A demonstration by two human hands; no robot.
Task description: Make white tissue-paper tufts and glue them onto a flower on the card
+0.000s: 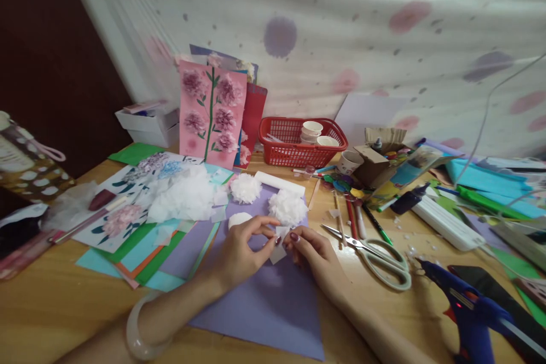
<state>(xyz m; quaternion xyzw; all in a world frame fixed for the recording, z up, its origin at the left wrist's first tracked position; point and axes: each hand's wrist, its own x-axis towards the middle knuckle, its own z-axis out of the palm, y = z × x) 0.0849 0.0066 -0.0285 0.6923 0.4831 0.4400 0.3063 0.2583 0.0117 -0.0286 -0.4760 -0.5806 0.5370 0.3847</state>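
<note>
Between my two hands is a small piece of thin white tissue paper (279, 253). My left hand (245, 250) pinches it with thumb and forefinger, its other fingers curled. My right hand (313, 256) grips the paper's other side, with the lower fingers partly hidden. Both hands hover over a purple sheet (264, 310). Just beyond them on that sheet sit two fluffy white paper flowers, one on the left (245, 188) and one on the right (287, 207). A white disc (239, 219) is partly covered by my left hand.
Scissors (375, 259) and a blue glue gun (464, 301) lie at right. Coloured sheets and a pile of white tissue pieces (183, 193) spread at left. Behind stand a red basket (302, 153) with paper cups and a pink flower picture (212, 114).
</note>
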